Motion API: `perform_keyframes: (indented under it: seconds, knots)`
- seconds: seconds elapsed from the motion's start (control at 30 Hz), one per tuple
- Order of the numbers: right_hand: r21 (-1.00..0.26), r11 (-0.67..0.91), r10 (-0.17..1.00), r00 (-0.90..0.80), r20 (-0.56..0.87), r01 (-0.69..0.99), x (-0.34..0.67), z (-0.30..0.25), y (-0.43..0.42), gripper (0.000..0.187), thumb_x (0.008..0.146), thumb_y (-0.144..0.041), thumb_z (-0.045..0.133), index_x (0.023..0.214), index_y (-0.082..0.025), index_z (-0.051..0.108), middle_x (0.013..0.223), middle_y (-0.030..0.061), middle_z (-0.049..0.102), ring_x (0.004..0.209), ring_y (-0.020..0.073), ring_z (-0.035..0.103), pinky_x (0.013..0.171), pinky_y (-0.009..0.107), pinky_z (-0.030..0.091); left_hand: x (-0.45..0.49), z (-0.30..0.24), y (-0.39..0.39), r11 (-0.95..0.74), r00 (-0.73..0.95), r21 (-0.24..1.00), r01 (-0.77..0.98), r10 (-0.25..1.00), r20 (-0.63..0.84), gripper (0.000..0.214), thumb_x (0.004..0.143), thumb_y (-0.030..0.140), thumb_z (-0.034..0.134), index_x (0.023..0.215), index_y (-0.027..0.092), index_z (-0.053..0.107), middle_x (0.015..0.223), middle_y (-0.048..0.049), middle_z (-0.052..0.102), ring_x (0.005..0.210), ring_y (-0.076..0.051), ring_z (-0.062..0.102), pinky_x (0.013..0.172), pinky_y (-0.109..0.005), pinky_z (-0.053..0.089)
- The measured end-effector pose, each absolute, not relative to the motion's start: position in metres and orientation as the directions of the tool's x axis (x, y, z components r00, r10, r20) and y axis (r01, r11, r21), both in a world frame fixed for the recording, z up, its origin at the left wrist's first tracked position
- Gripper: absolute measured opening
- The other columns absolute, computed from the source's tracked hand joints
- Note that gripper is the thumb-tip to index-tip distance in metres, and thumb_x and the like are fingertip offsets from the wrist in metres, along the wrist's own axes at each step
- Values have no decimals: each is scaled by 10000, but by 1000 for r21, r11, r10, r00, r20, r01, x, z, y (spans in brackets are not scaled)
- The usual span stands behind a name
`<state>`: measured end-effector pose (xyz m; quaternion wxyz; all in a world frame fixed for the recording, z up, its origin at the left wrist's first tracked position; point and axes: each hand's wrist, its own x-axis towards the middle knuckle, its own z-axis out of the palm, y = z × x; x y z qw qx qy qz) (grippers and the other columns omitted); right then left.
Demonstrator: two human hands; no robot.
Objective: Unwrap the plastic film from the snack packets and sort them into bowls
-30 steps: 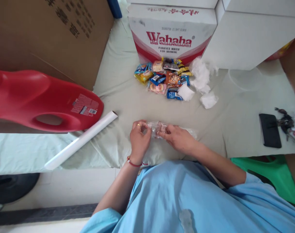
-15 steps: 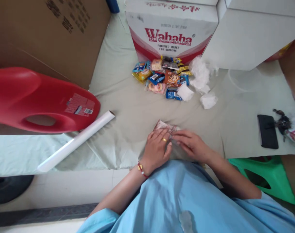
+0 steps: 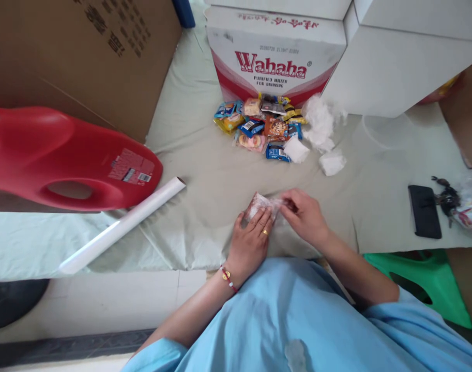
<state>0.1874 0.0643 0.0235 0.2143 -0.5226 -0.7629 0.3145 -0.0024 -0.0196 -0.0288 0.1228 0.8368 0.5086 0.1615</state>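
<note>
A small snack packet wrapped in clear plastic film [image 3: 261, 203] lies on the pale cloth-covered table [image 3: 204, 170] in front of me. My left hand [image 3: 251, 240], with a ring and a red bracelet, lies flat on the packet's left side, fingers stretched over it. My right hand [image 3: 303, 214] pinches the film at the packet's right end.
A pile of snack packets [image 3: 261, 126] and crumpled white tissues [image 3: 319, 129] sits before a Wahaha carton [image 3: 274, 51]. A white film roll [image 3: 123, 225] and red plastic stool [image 3: 65, 160] lie left. A black phone [image 3: 424, 212] and keys [image 3: 447, 194] rest right, above a green stool [image 3: 425, 279].
A second ago both hands pinched the film-wrapped packet at its ends. The left hand then came down flat onto it, and the right hand now pulls the film at its right end.
</note>
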Motion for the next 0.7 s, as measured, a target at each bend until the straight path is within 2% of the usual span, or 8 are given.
perform_keyframes:
  seconds: [0.1,0.2,0.3,0.37,0.43,0.53,0.63,0.7]
  knots:
    - [-619,318,884,-461,-82,718,146,22,81,225,1045,-227,488,1086,-197,708,1077,103,686,959,219,640,861,319,502,-1,-24,-20,-436,428,376,817,897,112,444,976,95,512,1379,177,681,1430,-170,703,1494,-340,527,1275,-691,261]
    - [-535,368,833,-526,-175,760,117,15,84,287,1084,-196,424,1105,-178,710,1124,118,666,964,210,623,851,302,480,-5,-11,-28,-368,376,388,845,925,57,402,969,123,540,1339,165,691,1420,-197,701,1498,-382,511,1266,-792,118]
    - [-510,470,774,-614,-154,720,110,11,73,276,1089,-196,439,1069,-169,713,1142,125,665,1042,230,598,921,327,477,-21,1,-41,-299,294,428,853,952,80,334,972,148,549,1256,207,716,1372,-151,738,1500,-380,505,1257,-806,58]
    - [-479,533,748,-653,-120,698,113,11,61,229,1081,-282,523,1129,-160,710,1245,153,659,1138,271,569,985,387,480,-36,3,-49,-265,218,464,845,964,154,284,972,153,557,1176,244,732,1261,-94,791,1473,-355,538,1273,-759,111]
    - [-433,581,735,-672,-83,689,119,9,49,339,1031,-369,642,1288,-149,671,1409,187,604,1242,319,528,1043,459,474,-51,1,-55,-223,126,502,836,967,220,245,970,155,564,1112,259,733,1121,-56,821,1384,-319,619,1275,-698,207]
    - [-388,613,729,-683,-59,688,128,3,38,473,1002,-289,677,1448,-155,594,1520,206,547,1310,343,497,1092,514,458,-66,-6,-56,-137,-12,568,812,968,250,183,978,180,568,1032,253,727,1005,-42,812,1245,-284,698,1228,-620,363]
    - [-477,556,769,-639,-16,681,141,-1,39,371,1043,-153,513,1375,-210,667,1440,172,628,1243,301,557,1081,492,472,-66,-7,-51,-74,-127,687,723,963,237,154,994,235,579,1009,248,732,1042,-59,794,1220,-262,700,1150,-534,491]
    - [-642,452,832,-553,53,619,152,0,46,346,1051,-160,468,1283,-230,715,1358,147,679,1215,274,598,1082,469,484,-58,-5,-45,-25,-189,802,597,967,171,160,1010,291,587,1061,249,733,1147,-80,766,1225,-243,692,1093,-472,551]
